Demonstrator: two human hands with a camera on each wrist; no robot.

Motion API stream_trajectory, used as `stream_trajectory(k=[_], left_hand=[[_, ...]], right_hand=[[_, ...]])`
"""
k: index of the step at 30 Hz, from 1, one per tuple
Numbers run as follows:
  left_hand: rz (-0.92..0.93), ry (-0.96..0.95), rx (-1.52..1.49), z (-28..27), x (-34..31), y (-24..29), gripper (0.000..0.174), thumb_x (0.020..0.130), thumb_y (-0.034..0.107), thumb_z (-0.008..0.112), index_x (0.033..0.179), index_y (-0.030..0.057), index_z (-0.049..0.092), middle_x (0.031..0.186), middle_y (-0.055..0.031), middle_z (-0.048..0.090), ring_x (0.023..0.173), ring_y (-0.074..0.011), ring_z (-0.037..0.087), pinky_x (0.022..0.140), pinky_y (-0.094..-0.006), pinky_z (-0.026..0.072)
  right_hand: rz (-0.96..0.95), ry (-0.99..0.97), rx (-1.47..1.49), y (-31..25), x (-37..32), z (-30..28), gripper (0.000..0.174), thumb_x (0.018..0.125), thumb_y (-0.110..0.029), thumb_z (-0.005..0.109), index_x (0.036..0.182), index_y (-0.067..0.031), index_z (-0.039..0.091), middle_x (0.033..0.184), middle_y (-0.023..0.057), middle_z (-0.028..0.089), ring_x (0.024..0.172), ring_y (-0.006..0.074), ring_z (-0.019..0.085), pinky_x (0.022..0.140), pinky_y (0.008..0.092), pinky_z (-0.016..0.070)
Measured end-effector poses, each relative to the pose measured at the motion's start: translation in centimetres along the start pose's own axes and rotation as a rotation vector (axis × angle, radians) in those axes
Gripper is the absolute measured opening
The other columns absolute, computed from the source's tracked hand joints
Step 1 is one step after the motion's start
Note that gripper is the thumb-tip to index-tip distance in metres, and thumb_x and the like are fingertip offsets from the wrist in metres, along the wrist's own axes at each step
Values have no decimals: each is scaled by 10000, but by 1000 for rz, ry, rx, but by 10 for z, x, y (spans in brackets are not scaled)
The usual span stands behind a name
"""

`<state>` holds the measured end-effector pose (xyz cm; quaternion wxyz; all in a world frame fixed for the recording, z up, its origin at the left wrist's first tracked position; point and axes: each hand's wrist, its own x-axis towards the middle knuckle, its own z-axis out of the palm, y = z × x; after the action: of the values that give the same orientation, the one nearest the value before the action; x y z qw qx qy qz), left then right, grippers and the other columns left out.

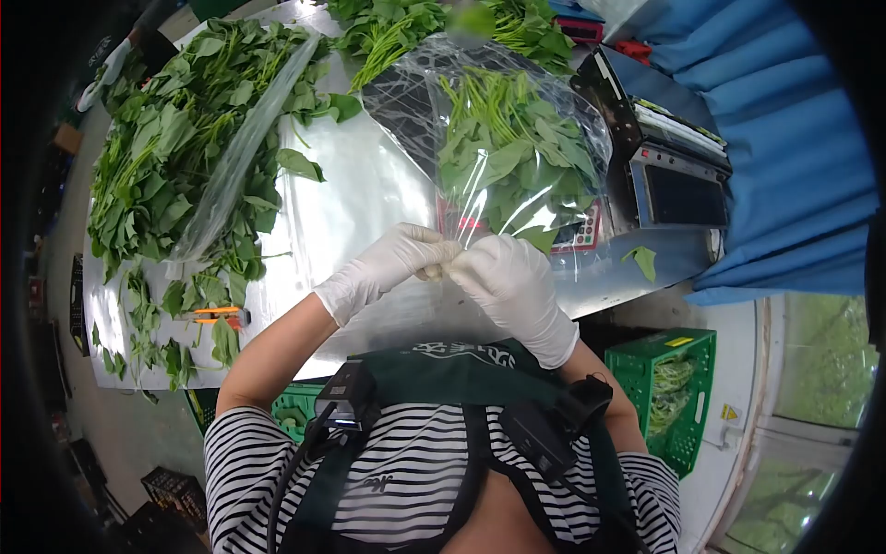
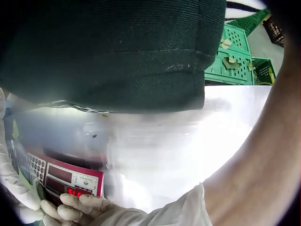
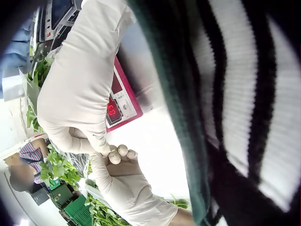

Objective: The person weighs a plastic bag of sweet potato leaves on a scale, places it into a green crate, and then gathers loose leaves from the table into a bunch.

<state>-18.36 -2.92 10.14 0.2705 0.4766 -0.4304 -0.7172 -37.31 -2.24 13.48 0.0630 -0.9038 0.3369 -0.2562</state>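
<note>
A clear plastic bag (image 1: 480, 180) of leafy green stems (image 1: 517, 152) lies over a red digital scale (image 2: 70, 179), its mouth end toward the person. Both hands wear white gloves and meet at this gathered end. My left hand (image 1: 388, 268) pinches the film from the left, fingers bent. From the right, my right hand (image 1: 512, 286) pinches it too, fingertips against those of the left. In the right wrist view the scale's red digits (image 3: 111, 109) glow beside the right hand (image 3: 77, 80). The gloved fingers hide the bag's very end.
Loose greens (image 1: 175, 138) are heaped on the metal table (image 1: 323, 203) at left, with an empty-looking plastic bag (image 1: 245, 157) across them. A machine with a dark screen (image 1: 683, 196) stands at right. A green crate (image 1: 664, 397) holds bagged greens below. Another person (image 3: 30, 162) is in the background.
</note>
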Motion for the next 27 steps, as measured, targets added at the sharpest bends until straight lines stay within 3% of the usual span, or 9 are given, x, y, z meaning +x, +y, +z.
stream_trajectory(k=[5, 11, 13, 17, 21, 24, 25, 26, 27], left_hand=[[26, 35, 6, 5, 2, 0, 242, 843, 262, 627, 818, 26, 674, 662, -17, 603, 609, -81, 521, 600, -212, 409], [71, 47, 29, -4, -2, 0, 259, 857, 257, 601, 740, 29, 645, 660, -18, 595, 628, -85, 513, 629, -220, 407], [53, 33, 86, -4, -9, 3, 269, 863, 254, 590, 715, 33, 631, 665, -18, 595, 637, -86, 513, 635, -224, 408], [48, 50, 82, -9, -13, -6, 290, 870, 253, 581, 705, 18, 621, 662, -26, 592, 646, -91, 519, 651, -235, 415], [167, 110, 212, -25, -14, -9, 194, 844, 198, 610, 916, 17, 614, 760, 2, 596, 708, -80, 530, 689, -225, 427], [454, 315, 625, -29, -19, 6, 466, 760, 138, 673, 1185, 60, 500, 1023, -52, 564, 888, -142, 539, 775, -272, 433], [610, 393, 836, -28, -17, 14, 641, 712, 118, 703, 1288, 92, 425, 1164, -81, 528, 1001, -179, 536, 831, -296, 432], [668, 419, 998, -37, -10, 11, 809, 636, 129, 748, 1343, 115, 355, 1344, -155, 379, 1207, -275, 422, 948, -352, 383], [742, 408, 1096, -32, -8, 17, 812, 629, 133, 751, 1340, 116, 357, 1355, -168, 363, 1224, -299, 399, 967, -367, 368]], right_hand=[[-29, 27, 6, 4, -3, 8, 154, 669, -123, 662, 745, -118, 529, 698, 41, 490, 653, 244, 507, 581, 352, 401], [-4, -195, 66, 11, -67, -27, 135, 640, -107, 641, 683, -115, 513, 677, 55, 498, 652, 253, 512, 572, 370, 402], [206, -565, -37, 18, -120, -45, 71, 712, -129, 577, 671, -87, 536, 674, 93, 505, 672, 263, 541, 616, 373, 432], [594, -718, -221, 36, -323, -37, 124, 706, -183, 582, 692, -60, 582, 718, 113, 583, 686, 289, 579, 645, 378, 463], [1525, -1407, 488, 34, -490, -49, 372, 784, -337, 613, 1044, -71, 621, 958, 141, 645, 906, 211, 627, 769, 320, 485], [1497, -1399, 296, 30, -356, -76, 327, 758, -359, 645, 971, -111, 633, 872, 69, 657, 751, 204, 631, 667, 314, 495], [1325, -1543, 174, 56, -401, -52, 300, 752, -337, 645, 945, -108, 634, 867, 78, 660, 743, 212, 636, 656, 323, 497], [1298, -1120, -5, 56, -370, -59, 245, 741, -251, 648, 938, -105, 640, 876, 84, 655, 791, 255, 628, 673, 354, 496], [1232, -705, -164, 59, -325, -70, 211, 729, -164, 650, 931, -103, 646, 884, 91, 650, 840, 298, 619, 690, 386, 496]])
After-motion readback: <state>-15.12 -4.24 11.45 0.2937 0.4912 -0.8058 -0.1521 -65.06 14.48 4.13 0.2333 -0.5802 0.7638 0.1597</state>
